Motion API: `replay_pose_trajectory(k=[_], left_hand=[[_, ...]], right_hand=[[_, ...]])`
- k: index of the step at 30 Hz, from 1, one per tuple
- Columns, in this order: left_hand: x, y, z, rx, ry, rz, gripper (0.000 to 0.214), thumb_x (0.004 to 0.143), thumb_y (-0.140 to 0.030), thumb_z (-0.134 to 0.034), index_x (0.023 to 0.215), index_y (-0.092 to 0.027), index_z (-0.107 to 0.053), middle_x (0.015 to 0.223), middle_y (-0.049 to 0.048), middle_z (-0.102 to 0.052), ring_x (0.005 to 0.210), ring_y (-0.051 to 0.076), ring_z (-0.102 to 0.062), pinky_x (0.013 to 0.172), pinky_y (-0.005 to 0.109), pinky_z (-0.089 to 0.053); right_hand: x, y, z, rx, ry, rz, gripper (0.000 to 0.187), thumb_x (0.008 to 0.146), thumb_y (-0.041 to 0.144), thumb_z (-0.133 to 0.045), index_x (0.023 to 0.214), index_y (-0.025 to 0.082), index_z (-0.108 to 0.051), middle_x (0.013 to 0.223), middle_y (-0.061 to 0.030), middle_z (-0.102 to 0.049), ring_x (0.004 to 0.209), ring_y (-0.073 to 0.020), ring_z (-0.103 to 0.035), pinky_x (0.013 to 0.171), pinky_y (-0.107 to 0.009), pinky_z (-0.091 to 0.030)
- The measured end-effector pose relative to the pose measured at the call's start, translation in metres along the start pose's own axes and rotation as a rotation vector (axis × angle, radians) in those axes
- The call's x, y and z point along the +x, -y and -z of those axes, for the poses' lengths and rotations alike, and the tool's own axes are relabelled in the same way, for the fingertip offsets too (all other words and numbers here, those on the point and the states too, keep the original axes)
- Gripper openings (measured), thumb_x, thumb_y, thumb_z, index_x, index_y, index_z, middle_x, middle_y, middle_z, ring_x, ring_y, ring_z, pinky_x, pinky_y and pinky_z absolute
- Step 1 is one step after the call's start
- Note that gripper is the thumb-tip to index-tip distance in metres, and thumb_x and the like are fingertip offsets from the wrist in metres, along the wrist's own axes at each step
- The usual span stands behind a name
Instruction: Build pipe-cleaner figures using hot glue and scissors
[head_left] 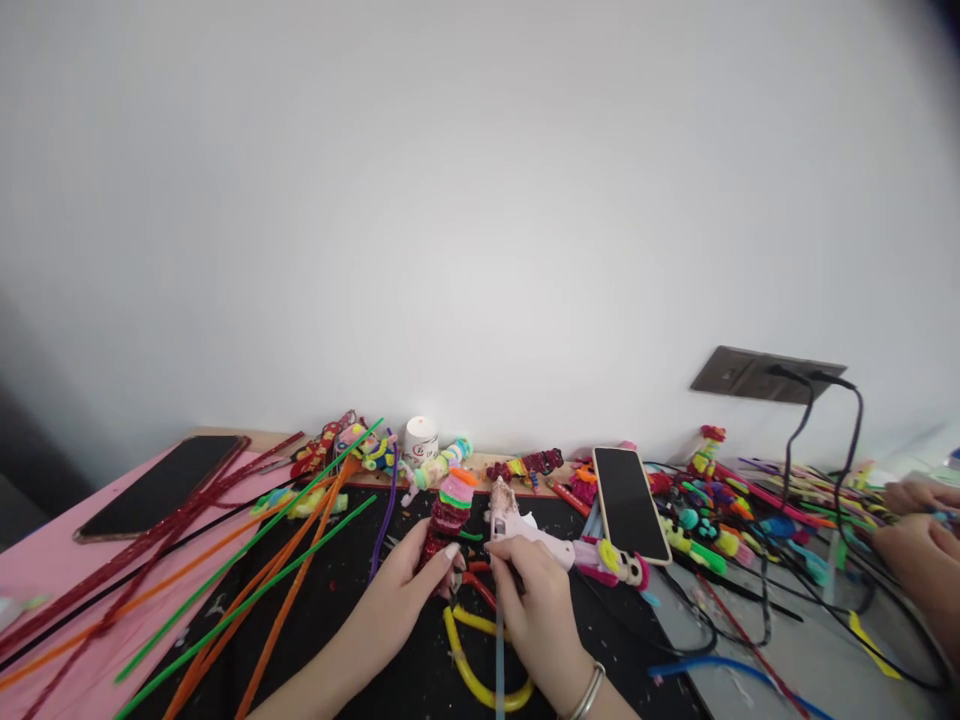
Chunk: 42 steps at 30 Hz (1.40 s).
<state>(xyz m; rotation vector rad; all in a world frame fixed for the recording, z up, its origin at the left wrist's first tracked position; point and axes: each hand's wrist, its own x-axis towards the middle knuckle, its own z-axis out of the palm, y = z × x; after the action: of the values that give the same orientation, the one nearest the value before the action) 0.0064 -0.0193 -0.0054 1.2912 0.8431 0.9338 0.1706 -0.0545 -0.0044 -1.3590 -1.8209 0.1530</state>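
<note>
My left hand [416,580] is closed around a fuzzy pipe-cleaner figure [452,505] banded in dark red, green and pink, with orange on top. It is held upright, its lower part hidden by the fingers. Just to the right, a white glue gun [514,520] lies with its stained nozzle toward the wall. A translucent glue stick [499,665] extends from its rear toward me. My right hand [536,590], with a bangle at the wrist, is over the gun's rear, fingertips pinched together; what they hold is hidden. Below the hands curves a yellow pipe cleaner [469,670].
Long green, orange and red pipe cleaners [285,585] spread across the left. One phone [161,487] lies left; another phone [632,505] leans right. A paper cup [421,440] and small figures line the wall. Black cords [855,450] hang from a socket. Another person's hands [919,530] are far right.
</note>
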Motion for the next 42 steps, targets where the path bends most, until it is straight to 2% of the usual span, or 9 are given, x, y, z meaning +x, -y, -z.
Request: replay_pose_trajectory(k=[10,13,17,24,26,30,32,35,42], left_hand=[[-0.005,-0.007,-0.004,-0.448,0.133,0.139,0.014,0.082,-0.028,-0.057,0.089,-0.017,-0.061,0.072,-0.0027,-0.051,0.066,0.008,-0.044,0.063,0.019,-0.037],[-0.005,-0.005,-0.003,-0.52,0.15,0.163,0.016,0.082,-0.027,-0.059,0.095,-0.019,-0.061,0.075,-0.0023,-0.053,0.068,0.008,-0.046,0.066,0.019,-0.038],[-0.004,-0.003,-0.001,-0.652,0.093,0.196,0.023,0.079,-0.029,-0.062,0.1,-0.019,-0.062,0.083,0.0011,-0.06,0.08,0.012,-0.052,0.078,0.025,-0.04],[-0.001,0.003,0.0,-0.699,-0.004,0.184,0.031,0.082,-0.028,-0.058,0.11,-0.018,-0.06,0.09,0.0051,-0.066,0.081,0.016,-0.057,0.081,0.031,-0.041],[0.002,0.004,0.002,-0.673,-0.059,0.171,0.036,0.081,-0.029,-0.059,0.115,-0.018,-0.057,0.091,0.0052,-0.067,0.083,0.018,-0.059,0.083,0.032,-0.041],[0.007,0.002,0.01,-0.642,-0.221,0.144,0.047,0.077,-0.031,-0.063,0.121,-0.018,-0.052,0.093,0.005,-0.069,0.088,0.019,-0.06,0.087,0.034,-0.04],[0.009,0.001,0.015,-0.639,-0.292,0.126,0.048,0.075,-0.031,-0.065,0.12,-0.018,-0.053,0.094,0.0048,-0.069,0.092,0.019,-0.059,0.089,0.033,-0.04],[0.011,0.001,0.021,-0.63,-0.284,0.068,0.045,0.074,-0.032,-0.066,0.116,-0.019,-0.056,0.1,0.0056,-0.068,0.097,0.02,-0.058,0.09,0.033,-0.041],[0.013,0.001,0.022,-0.609,-0.278,0.047,0.038,0.075,-0.033,-0.065,0.11,-0.02,-0.058,0.096,0.0046,-0.067,0.095,0.02,-0.059,0.087,0.033,-0.043]], right_hand=[[0.002,0.001,-0.003,0.035,0.044,-0.072,0.018,0.083,0.011,-0.045,0.072,0.019,-0.056,0.067,-0.0005,-0.061,0.062,-0.0163,-0.055,0.058,-0.025,-0.04],[0.003,0.001,-0.002,0.055,0.038,-0.075,0.018,0.083,0.011,-0.045,0.071,0.019,-0.055,0.066,-0.0005,-0.06,0.061,-0.0156,-0.055,0.057,-0.024,-0.04],[0.003,0.001,-0.001,0.094,0.014,-0.102,0.016,0.083,0.012,-0.046,0.073,0.018,-0.058,0.069,-0.0011,-0.062,0.064,-0.0158,-0.057,0.06,-0.024,-0.042],[0.0,-0.003,0.002,0.156,-0.035,-0.168,0.014,0.084,0.02,-0.049,0.073,0.018,-0.057,0.068,-0.0011,-0.06,0.063,-0.0158,-0.055,0.06,-0.024,-0.041],[0.0,-0.008,0.007,0.168,-0.059,-0.143,0.011,0.085,0.021,-0.045,0.084,0.018,-0.056,0.076,-0.0022,-0.06,0.069,-0.0166,-0.055,0.064,-0.025,-0.042],[0.007,-0.023,0.019,0.015,-0.112,-0.141,0.028,0.082,0.015,-0.038,0.108,0.018,-0.047,0.102,-0.0076,-0.056,0.092,-0.0213,-0.052,0.079,-0.033,-0.04],[0.012,-0.03,0.023,-0.199,-0.059,-0.191,0.039,0.072,0.011,-0.043,0.11,0.018,-0.048,0.11,-0.0092,-0.054,0.103,-0.0262,-0.046,0.085,-0.038,-0.035],[0.014,-0.036,0.026,-0.392,0.094,-0.276,0.045,0.067,0.013,-0.046,0.111,0.019,-0.05,0.111,-0.009,-0.055,0.102,-0.0297,-0.045,0.082,-0.042,-0.032],[0.01,-0.044,0.024,-0.429,0.243,-0.248,0.057,0.062,0.012,-0.045,0.118,0.023,-0.05,0.105,-0.0071,-0.057,0.099,-0.0264,-0.047,0.082,-0.038,-0.027]])
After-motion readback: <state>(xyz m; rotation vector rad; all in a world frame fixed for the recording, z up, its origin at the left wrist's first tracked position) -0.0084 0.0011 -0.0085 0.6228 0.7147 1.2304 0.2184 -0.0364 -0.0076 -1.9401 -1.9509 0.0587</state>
